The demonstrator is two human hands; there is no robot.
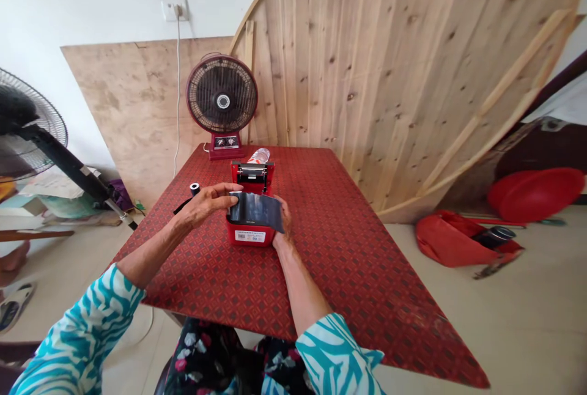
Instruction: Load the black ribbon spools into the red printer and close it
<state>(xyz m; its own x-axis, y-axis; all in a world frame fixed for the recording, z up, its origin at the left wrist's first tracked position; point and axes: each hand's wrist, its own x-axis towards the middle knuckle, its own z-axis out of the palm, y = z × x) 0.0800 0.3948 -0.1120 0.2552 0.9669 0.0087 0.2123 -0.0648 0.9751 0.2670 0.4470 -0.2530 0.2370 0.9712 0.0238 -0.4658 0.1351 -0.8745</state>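
A small red machine (pixel 250 236) with a white label stands on the red patterned table (pixel 348 242). Over its top I hold a dark, shiny sheet (pixel 257 210), like a strip of film or ribbon. My left hand (pixel 206 202) pinches the sheet's left edge between thumb and fingers. My right hand (pixel 285 221) grips the sheet's right edge from behind, its fingers mostly hidden by the sheet. A small black roll (pixel 195 188) with a dark strip trailing from it lies on the table just left of my left hand.
A clear plastic bottle (pixel 259 155) lies behind the machine, and a red table fan (pixel 222 104) stands at the table's far edge. A standing fan (pixel 27 123) is at the left. A round wooden panel (pixel 403 77) leans behind; red basins (pixel 534 190) lie on the floor at the right.
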